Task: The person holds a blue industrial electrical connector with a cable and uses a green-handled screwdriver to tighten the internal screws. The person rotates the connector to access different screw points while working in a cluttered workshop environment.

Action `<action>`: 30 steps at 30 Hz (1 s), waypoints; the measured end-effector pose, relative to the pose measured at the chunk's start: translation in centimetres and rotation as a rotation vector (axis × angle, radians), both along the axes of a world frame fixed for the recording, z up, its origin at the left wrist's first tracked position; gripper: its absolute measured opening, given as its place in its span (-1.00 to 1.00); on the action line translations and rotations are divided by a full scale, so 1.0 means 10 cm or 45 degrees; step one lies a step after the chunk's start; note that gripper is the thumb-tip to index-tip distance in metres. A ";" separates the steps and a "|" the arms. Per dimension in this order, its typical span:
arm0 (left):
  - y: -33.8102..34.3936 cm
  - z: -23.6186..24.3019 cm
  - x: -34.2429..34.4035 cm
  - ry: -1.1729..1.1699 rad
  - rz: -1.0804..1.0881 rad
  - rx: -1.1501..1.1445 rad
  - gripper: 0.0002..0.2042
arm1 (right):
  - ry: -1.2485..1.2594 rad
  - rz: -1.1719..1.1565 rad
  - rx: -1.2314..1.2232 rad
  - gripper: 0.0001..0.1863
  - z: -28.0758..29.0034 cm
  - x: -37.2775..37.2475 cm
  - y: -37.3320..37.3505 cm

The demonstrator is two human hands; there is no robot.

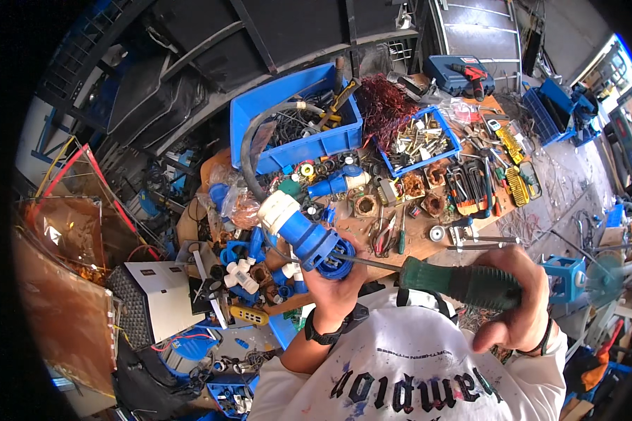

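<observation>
Left hand (337, 284): closed around the lower end of a blue plastic cylindrical connector (304, 241) with a cream-white ribbed collar (277, 212); the fingers seem to cradle it so that it cannot roll or twist.
Connector's lie: tilted in the left grip, its open round end at the palm, its collar pointing up and away from the fingers; this angle probably turns the opening toward the tool.
Right hand (516, 295): wrapped about the butt of a screwdriver (463, 282) with a dark green ribbed handle and thin metal shaft, perhaps held so far back for turning room and a clear view.
Shaft tip: reaches leftward from the right grip to the connector's open end, beside the left palm; whether it sits in a screw, I cannot tell.
Thick grey cable (248, 151): leaves the collar beyond the left grip and arches toward a blue plastic bin (309, 149), its loose curve likely sparing the connector a tug.
Red-handled metal pliers (384, 237): on the brown wooden benchtop (421, 237), just past the shaft from both grips, seemingly kept within easy reach.
</observation>
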State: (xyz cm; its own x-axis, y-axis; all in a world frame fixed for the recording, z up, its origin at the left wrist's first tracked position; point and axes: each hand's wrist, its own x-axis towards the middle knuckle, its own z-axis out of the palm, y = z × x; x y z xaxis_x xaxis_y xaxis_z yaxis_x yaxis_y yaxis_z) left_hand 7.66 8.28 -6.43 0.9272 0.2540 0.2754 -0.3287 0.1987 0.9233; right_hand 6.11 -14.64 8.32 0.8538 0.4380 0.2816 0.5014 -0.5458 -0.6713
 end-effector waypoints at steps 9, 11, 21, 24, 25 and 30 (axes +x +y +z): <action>0.02 0.00 -0.01 -0.026 -0.014 0.016 -0.47 | -0.452 0.315 0.013 -0.68 -0.10 0.08 -0.03; 0.01 0.00 -0.01 -0.016 -0.007 0.008 -0.48 | -0.385 0.194 0.069 -0.65 -0.14 0.07 0.05; 0.06 0.01 -0.02 -0.012 -0.007 0.007 -0.50 | -0.530 0.309 0.128 -0.55 -0.19 0.08 0.05; 0.04 0.01 -0.03 -0.026 -0.025 0.012 -0.51 | -0.501 0.424 0.084 -0.46 -0.11 0.07 0.04; 0.03 0.01 -0.03 -0.031 -0.033 0.000 -0.51 | -0.374 0.289 0.250 -0.41 -0.14 0.02 0.06; 0.03 0.02 -0.05 -0.077 0.000 -0.050 -0.51 | -0.068 0.088 0.137 -0.29 -0.15 -0.11 -0.05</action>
